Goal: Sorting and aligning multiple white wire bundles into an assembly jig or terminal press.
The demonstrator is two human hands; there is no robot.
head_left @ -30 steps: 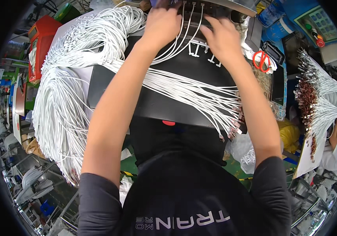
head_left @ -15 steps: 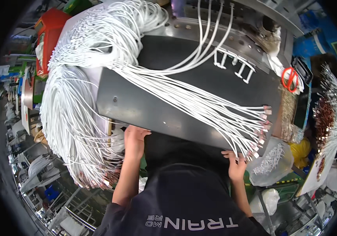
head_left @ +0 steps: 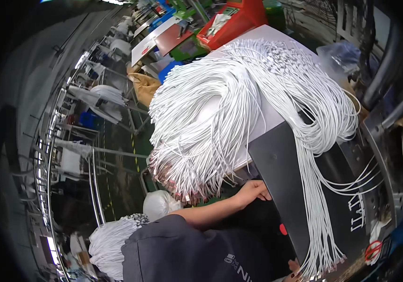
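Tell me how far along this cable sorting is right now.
Done: a row of white cables lies fanned across the black board. In hand: the left hand grips the board's near edge; the right hand barely shows. Left: the big white cable bundle beside it.

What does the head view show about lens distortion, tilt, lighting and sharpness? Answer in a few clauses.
Head view: fisheye bends the shelving at the left into arcs, with a black rim at the corners; the scene is strongly tilted; the white cable bundle is brightly lit and fairly sharp; the left hand at the black panel is clear; the right hand is cut off at the bottom edge.
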